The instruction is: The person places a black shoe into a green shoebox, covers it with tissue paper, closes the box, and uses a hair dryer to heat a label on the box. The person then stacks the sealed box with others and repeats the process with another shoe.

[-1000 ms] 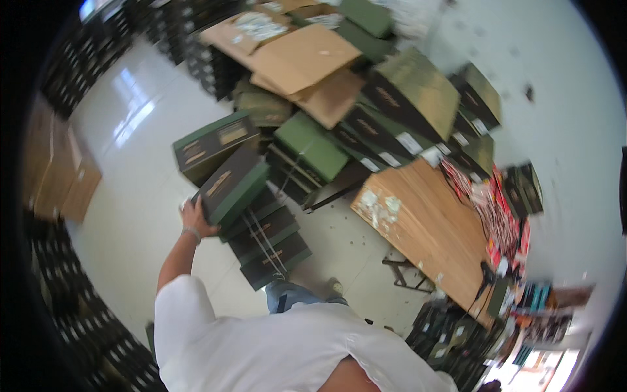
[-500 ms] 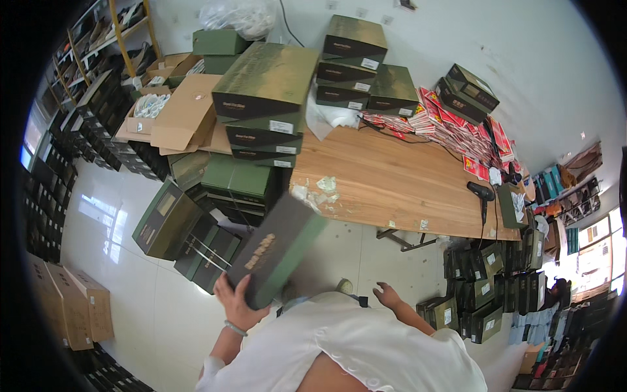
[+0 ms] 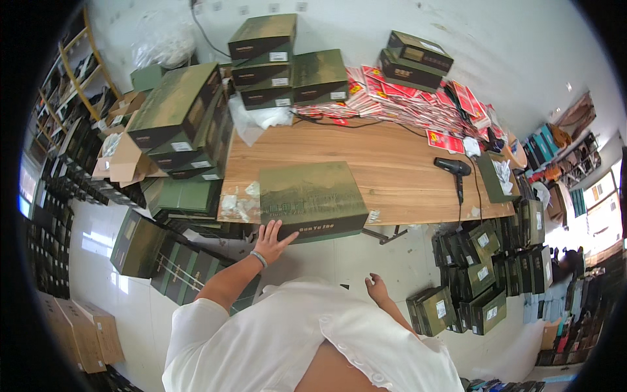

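Observation:
A green and dark shoe box (image 3: 313,193) lies flat on the front edge of the wooden table (image 3: 398,150), its lid down. My left hand (image 3: 271,240), with a bracelet at the wrist, rests against the box's near left corner. Its fingers are spread on the front side and upper edge. My right hand (image 3: 377,289) hangs below the table's front edge, its fingers loosely apart and nothing in them. Bits of torn pale paper (image 3: 238,206) lie on the tabletop left of the box.
Stacked shoe boxes (image 3: 173,117) stand on the table's left, more (image 3: 264,59) at the back. Red printed packets (image 3: 418,98) are heaped along the wall. A black hair dryer (image 3: 452,166) lies at the right. Strapped boxes (image 3: 176,268) and piled boxes (image 3: 480,261) stand on the floor.
The shoe box, held tilted in my left hand beside the table, now lies on the tabletop. My left hand's fingers have spread against it. The view has turned, and the right hand stays low.

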Available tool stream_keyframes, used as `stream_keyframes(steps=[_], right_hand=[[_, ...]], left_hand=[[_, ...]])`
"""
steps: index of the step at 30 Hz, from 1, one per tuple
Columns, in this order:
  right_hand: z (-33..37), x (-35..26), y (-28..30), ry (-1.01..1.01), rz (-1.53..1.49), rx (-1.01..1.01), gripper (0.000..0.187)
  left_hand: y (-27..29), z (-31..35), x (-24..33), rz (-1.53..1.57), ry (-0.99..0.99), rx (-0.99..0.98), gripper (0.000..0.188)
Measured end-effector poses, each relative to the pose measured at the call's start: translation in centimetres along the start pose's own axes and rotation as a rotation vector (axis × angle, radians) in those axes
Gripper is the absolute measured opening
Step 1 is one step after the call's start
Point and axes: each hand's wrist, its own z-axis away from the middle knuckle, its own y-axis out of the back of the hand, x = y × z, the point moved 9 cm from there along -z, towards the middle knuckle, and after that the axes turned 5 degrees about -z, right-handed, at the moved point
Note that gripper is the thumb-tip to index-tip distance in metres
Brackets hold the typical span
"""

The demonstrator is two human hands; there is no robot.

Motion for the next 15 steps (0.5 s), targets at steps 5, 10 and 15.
stream_keyframes(steps=[5, 10, 15], right_hand=[[-0.4, 5.7, 4.9, -0.151, -0.135, 0.181, 0.043], [-7.7, -0.2, 7.5, -0.081, -0.389, 0.323, 0.044], [-16.1, -0.5, 1.0, -0.352, -0.715, -0.065, 0.065]], left_hand=[[-0.8, -3.1, 1.5, 0.401, 0.154, -0.016, 0.072], [-7.8, -2.0, -7.1, 0.726, 0.968, 0.067, 0.044], [-22.9, -0.9, -10.4, 1.479, 1.382, -0.329, 0.044]])
